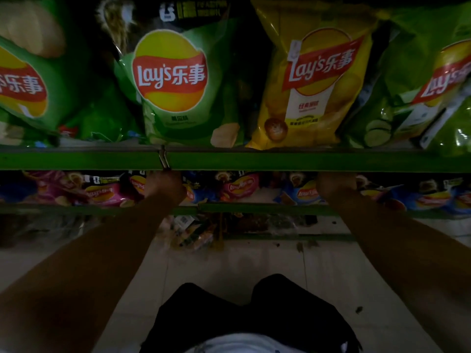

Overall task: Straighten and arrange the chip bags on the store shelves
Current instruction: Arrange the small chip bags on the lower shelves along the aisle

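Observation:
Large chip bags stand on the upper green shelf [254,161]: a green bag [175,85] in the middle, a yellow bag [313,80] to its right, more green bags at far left [38,80] and far right [420,93]. On the lower shelf [254,208] lie smaller pink bags [102,193] and blue bags [303,193]. My left hand [165,187] and my right hand [336,187] both reach into the lower shelf, under the upper shelf's edge. Their fingers are hidden, so whether they hold a bag is unclear.
A bottom shelf [280,236] holds dark, blurred packets. Pale floor tiles [229,263] lie below, with small dark specks. My dark trousers [249,314] show at the bottom middle.

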The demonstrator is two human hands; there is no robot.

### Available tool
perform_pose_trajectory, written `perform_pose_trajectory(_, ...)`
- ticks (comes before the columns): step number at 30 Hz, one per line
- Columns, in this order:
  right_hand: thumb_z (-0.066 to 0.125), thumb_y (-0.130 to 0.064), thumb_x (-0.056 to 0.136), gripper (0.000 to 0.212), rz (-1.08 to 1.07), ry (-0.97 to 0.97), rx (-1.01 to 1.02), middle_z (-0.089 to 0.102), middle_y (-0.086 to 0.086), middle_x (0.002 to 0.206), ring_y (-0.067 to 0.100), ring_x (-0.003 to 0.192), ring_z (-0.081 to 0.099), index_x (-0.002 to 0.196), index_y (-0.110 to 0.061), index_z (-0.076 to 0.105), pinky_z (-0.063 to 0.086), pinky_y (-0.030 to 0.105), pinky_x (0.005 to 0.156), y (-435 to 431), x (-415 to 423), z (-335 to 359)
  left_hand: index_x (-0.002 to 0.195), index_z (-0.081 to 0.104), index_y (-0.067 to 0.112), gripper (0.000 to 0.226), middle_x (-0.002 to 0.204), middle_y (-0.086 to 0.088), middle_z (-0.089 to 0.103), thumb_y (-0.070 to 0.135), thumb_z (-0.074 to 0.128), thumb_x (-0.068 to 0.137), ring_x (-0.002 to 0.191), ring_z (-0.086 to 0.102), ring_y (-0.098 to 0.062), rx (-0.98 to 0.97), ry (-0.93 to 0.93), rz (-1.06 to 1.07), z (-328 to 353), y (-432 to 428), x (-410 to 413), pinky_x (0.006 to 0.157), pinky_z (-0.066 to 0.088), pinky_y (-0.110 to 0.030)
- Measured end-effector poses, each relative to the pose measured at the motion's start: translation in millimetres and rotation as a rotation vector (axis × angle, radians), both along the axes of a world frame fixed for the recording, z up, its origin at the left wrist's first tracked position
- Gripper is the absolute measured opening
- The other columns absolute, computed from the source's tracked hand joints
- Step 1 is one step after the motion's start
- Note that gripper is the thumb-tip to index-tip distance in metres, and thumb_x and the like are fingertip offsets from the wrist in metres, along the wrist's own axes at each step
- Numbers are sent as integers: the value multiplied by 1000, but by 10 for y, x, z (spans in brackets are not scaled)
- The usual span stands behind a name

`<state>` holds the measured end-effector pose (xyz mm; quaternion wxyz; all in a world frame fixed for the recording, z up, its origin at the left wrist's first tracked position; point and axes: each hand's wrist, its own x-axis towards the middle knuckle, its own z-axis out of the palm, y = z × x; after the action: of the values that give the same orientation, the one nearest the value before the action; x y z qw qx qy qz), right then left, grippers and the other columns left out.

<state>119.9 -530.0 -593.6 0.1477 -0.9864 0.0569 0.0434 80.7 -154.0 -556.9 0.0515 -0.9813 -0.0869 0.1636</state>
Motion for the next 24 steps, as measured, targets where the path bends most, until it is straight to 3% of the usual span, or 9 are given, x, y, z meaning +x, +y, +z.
perform_pose_trajectory(2, 50, -15, 94, 51, 114, -41, -125, 32, 30, 147, 46, 136, 28, 141, 1, 37, 14, 52, 114, 34, -106, 25, 114, 64, 10, 30, 116, -17, 65, 23, 57, 89, 107, 62, -36, 23, 32, -11, 10, 6, 19, 86, 48, -36)
perform_pose_trajectory(5, 66, -11, 75, 60, 252, -53, -202, 48, 39, 129, 58, 118, 45, 129, 8, 49, 36, 66, 99, 192, -314, 120, 121, 60, 11, 34, 122, -18, 63, 25, 56, 91, 111, 59, -37, 17, 69, -14, 18, 29, 26, 91, 46, -38)
perform_pose_trajectory(7, 70, -14, 71, 63, 357, -74, -174, 52, 36, 126, 57, 113, 49, 128, 4, 51, 43, 64, 91, 361, -445, 156, 129, 54, 13, 43, 128, -17, 60, 30, 59, 90, 117, 56, -37, 15, 71, -44, 7, 38, 18, 97, 42, -41)
perform_pose_trajectory(11, 63, -9, 79, 60, 532, -85, -28, 47, 23, 140, 48, 121, 47, 137, -8, 48, 46, 58, 92, 890, -492, 182, 141, 44, 23, 60, 135, -15, 55, 36, 64, 86, 123, 49, -38, 37, 10, -212, -59, 113, -31, 103, 35, -48)
perform_pose_trajectory(14, 60, -14, 83, 62, 513, -71, -74, 47, 25, 138, 47, 121, 47, 142, -11, 40, 41, 56, 97, 1287, -300, 152, 141, 46, 29, 56, 146, -15, 41, 37, 62, 88, 132, 36, -42, 97, 47, -366, -121, 222, -122, 107, 31, -53)
perform_pose_trajectory(17, 45, -27, 96, 43, 326, 71, 83, 43, 19, 142, 38, 128, 40, 137, -13, 44, 31, 45, 107, 1557, -107, 56, 137, 53, 24, 48, 147, -15, 35, 23, 58, 89, 132, 32, -42, 36, 29, -398, -145, 340, -261, 98, 40, -52)
perform_pose_trajectory(20, 44, -39, 97, 42, 141, -53, 387, 40, 10, 146, 30, 132, 36, 133, -18, 44, 25, 38, 112, 1679, -58, 20, 138, 50, 25, 49, 144, -10, 41, 20, 55, 90, 125, 41, -38, -6, 50, -431, -113, 472, -377, 79, 49, -44)
perform_pose_trajectory(24, 48, -36, 97, 38, 146, -134, 489, 41, 11, 145, 30, 132, 36, 133, -22, 44, 23, 34, 111, 1809, -115, 101, 134, 54, 21, 49, 137, -9, 50, 30, 64, 87, 123, 46, -34, -106, 74, -531, 29, 706, -410, 84, 52, -44)
